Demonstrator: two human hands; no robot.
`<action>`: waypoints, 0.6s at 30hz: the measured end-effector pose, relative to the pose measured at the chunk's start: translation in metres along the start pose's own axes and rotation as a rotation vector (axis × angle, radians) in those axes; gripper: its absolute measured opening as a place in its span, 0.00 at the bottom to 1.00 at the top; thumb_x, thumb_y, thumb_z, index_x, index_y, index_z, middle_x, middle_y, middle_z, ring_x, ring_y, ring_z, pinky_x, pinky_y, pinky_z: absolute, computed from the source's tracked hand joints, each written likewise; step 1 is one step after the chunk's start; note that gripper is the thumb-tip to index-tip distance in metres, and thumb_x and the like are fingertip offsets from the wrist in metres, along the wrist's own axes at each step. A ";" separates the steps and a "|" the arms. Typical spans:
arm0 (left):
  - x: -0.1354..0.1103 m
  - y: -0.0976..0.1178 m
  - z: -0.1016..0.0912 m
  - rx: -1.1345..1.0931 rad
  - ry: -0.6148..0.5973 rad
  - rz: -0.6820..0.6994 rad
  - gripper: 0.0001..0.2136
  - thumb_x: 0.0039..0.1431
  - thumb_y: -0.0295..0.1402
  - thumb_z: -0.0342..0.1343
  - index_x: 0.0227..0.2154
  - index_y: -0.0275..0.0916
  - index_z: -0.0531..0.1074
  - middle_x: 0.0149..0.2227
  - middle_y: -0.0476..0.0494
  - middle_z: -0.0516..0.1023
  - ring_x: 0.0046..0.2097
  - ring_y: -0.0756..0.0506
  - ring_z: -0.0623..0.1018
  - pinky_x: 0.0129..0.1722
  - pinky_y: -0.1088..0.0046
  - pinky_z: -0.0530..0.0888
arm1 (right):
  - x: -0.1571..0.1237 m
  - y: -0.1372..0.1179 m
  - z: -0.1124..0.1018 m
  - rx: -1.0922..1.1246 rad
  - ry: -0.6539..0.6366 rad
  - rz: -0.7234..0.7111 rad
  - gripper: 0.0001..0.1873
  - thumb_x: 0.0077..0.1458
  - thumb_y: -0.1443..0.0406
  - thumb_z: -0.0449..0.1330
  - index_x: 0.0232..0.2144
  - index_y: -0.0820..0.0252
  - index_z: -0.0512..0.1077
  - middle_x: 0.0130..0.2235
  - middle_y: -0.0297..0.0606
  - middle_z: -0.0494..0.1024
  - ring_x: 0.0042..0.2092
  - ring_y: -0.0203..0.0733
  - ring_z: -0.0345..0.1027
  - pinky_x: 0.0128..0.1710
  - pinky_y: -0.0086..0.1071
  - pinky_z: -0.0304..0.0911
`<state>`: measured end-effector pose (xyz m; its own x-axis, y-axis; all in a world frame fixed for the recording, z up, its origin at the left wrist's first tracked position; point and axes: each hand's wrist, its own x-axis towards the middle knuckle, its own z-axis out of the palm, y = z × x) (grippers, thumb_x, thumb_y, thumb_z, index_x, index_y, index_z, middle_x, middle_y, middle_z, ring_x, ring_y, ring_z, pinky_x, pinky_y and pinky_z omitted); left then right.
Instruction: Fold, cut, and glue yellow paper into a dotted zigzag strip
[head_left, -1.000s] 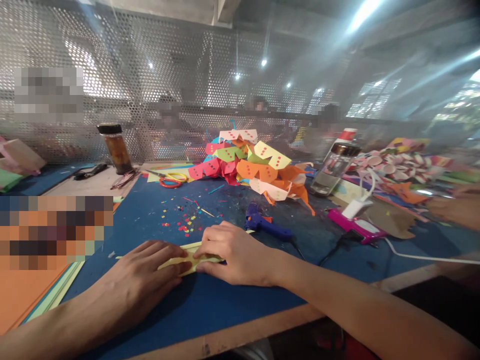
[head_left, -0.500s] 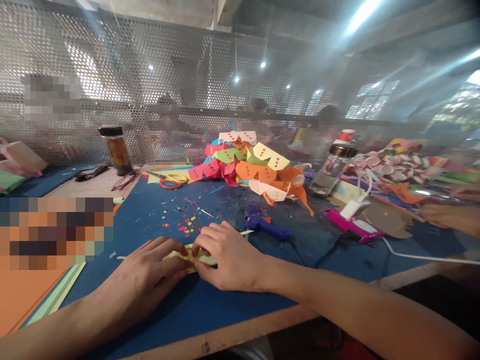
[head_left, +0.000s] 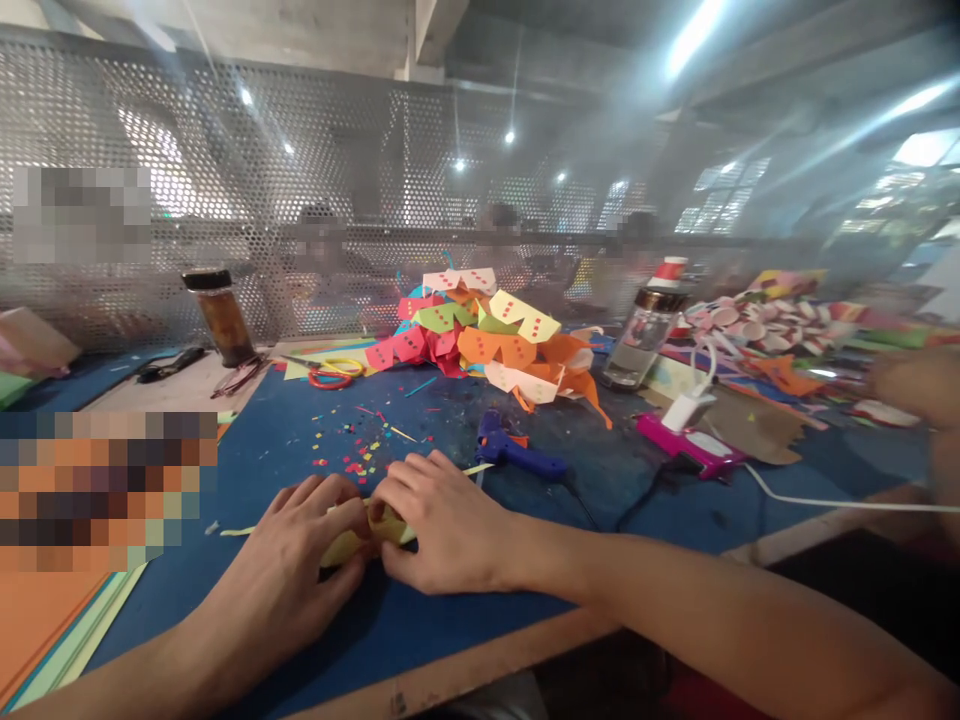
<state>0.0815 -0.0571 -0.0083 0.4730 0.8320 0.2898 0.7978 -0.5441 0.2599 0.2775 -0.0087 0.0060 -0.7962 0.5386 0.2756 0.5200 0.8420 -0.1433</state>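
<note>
Head view: your left grip (head_left: 289, 545) is nearly closed, thumb and fingers pinching the yellow paper (head_left: 343, 548); your right grip (head_left: 442, 530) is likewise closed on it, fingertips curled over the top and thumb below. The paper lies between the two grips, low over the blue tabletop (head_left: 360, 655), bent where the fingertips almost meet; a thin pale end sticks out beyond each hand. Whether this is one piece or several, you cannot tell under the fingers. Counts: one blue glue gun (head_left: 521, 453), just beyond your right grip; one pair of scissors (head_left: 334, 375), farther back; two dark-lidded jars, one brown (head_left: 227, 325) at left, one clear (head_left: 640, 348) at right; one pink power block (head_left: 690, 447) with one white plug (head_left: 686, 408) in it; at least seven dotted paper cutouts (head_left: 495, 347) heaped at centre. Confetti scraps (head_left: 361, 464) lie beyond your hands, too many to count.
</note>
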 end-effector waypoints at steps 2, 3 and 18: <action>0.000 0.000 0.001 0.001 0.002 -0.002 0.06 0.59 0.26 0.50 0.33 0.43 0.69 0.39 0.46 0.73 0.41 0.41 0.73 0.41 0.61 0.69 | 0.000 0.000 0.001 -0.003 0.005 -0.002 0.12 0.53 0.58 0.60 0.37 0.59 0.69 0.41 0.38 0.75 0.44 0.46 0.65 0.46 0.40 0.56; 0.000 0.000 0.002 0.002 0.004 -0.003 0.06 0.60 0.26 0.49 0.33 0.43 0.69 0.38 0.46 0.73 0.41 0.41 0.73 0.41 0.61 0.69 | 0.000 0.000 0.001 -0.007 0.007 -0.004 0.12 0.53 0.58 0.60 0.37 0.59 0.69 0.41 0.38 0.75 0.44 0.46 0.65 0.46 0.40 0.56; 0.003 0.000 0.007 0.057 0.024 -0.059 0.02 0.57 0.29 0.51 0.31 0.43 0.67 0.38 0.45 0.73 0.42 0.39 0.72 0.41 0.59 0.69 | 0.000 0.000 0.001 -0.062 -0.027 -0.011 0.15 0.53 0.57 0.57 0.39 0.61 0.69 0.41 0.42 0.75 0.45 0.50 0.66 0.47 0.45 0.61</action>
<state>0.0861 -0.0537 -0.0135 0.4157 0.8594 0.2977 0.8443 -0.4863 0.2250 0.2776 -0.0085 0.0043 -0.8093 0.5310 0.2511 0.5291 0.8447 -0.0810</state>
